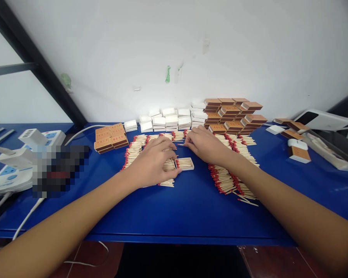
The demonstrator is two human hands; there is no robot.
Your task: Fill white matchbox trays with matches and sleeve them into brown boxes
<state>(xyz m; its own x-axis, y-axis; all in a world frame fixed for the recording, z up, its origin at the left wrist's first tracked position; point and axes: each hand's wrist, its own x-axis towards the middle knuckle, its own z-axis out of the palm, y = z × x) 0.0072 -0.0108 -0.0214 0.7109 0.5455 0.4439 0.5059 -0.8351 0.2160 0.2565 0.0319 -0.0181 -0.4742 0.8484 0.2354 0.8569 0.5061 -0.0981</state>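
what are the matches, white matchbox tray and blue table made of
Matches: likely wood, matt, by their pale bare sticks. White matchbox tray: probably thin cardboard, matt, judging by its slim walls. Blue table: smooth, slightly glossy from its soft reflections; painted metal or laminate, unclear which.

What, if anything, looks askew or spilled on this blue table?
A few red-tipped wooden matches lie askew at the near end of the right-hand match pile, splayed away from its otherwise fairly neat rows.

Match-filled tray (186, 164) — between loose matches (222, 179)
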